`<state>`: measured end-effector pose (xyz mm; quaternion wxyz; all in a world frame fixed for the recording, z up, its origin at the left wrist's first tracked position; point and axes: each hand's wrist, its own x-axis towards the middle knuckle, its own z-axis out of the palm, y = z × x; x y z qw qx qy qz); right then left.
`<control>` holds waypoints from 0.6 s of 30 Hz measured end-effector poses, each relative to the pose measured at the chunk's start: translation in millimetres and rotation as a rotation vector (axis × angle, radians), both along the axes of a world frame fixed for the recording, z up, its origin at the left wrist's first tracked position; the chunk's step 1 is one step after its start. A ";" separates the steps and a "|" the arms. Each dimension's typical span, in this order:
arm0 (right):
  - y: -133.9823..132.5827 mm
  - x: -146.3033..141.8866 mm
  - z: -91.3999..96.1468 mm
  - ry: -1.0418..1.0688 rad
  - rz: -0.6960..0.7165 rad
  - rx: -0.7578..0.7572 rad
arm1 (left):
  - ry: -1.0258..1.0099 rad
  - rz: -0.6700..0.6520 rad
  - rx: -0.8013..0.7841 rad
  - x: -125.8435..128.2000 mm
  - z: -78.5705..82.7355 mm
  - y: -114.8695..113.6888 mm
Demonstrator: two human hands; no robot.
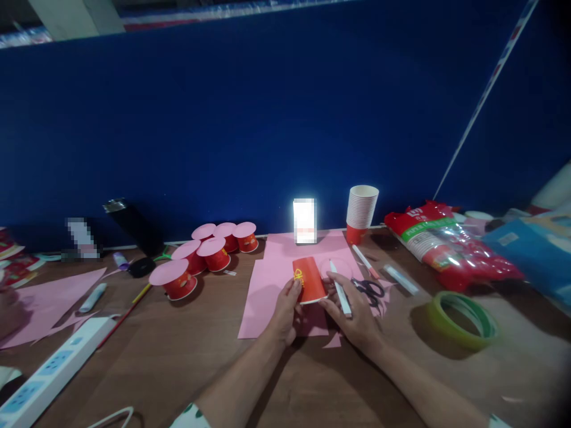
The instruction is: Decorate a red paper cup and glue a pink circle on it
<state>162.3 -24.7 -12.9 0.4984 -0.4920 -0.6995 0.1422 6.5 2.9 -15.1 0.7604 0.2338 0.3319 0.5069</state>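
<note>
My left hand point(285, 310) grips the side of a red paper cup point(309, 279) that stands upside down on a pink paper sheet point(267, 279). My right hand point(350, 309) holds a white marker point(339, 288) whose tip points up beside the cup; its fingers also touch the cup's rim. A pencilled circle shows faintly on the pink sheet just right of the cup.
Several red cups with pink paper discs point(209, 249) stand at the left. A stack of paper cups point(360, 211), a phone point(305, 221), scissors point(369, 289), a green tape roll point(464, 318), a packet of cups point(446, 244) and a power strip point(53, 368) lie around.
</note>
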 end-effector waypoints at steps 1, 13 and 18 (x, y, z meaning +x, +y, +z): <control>0.5 -0.1 -0.2 -0.001 -0.004 0.002 | -0.017 -0.011 -0.004 0.5 1.6 0.0; 7.4 2.7 1.4 0.037 -0.079 0.021 | -0.030 0.179 0.206 2.8 -3.6 5.2; 9.4 3.6 -1.6 0.060 -0.091 0.010 | 0.043 0.196 0.329 2.4 0.3 -1.3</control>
